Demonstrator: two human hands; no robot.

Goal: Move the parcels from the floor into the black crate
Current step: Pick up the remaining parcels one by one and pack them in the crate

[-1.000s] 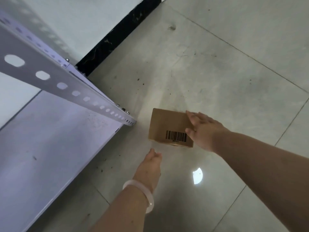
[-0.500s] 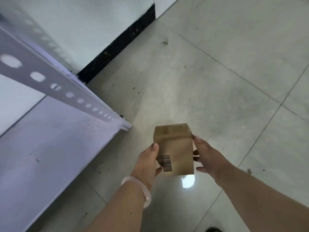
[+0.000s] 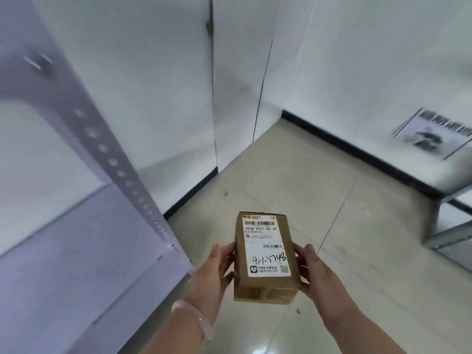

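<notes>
parcel [image 3: 265,256] between left hand [image 3: 212,273] and right hand [image 3: 318,275], over floor [image 3: 319,187], shelving [image 3: 76,251] left, wall [image 3: 153,85] behind

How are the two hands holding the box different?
The left hand has a pale bracelet on its wrist; the right hand shows none. The left hand grips the parcel on its left side, by the grey shelf; the right hand grips its right side. Both hold the same parcel above the floor.
</notes>
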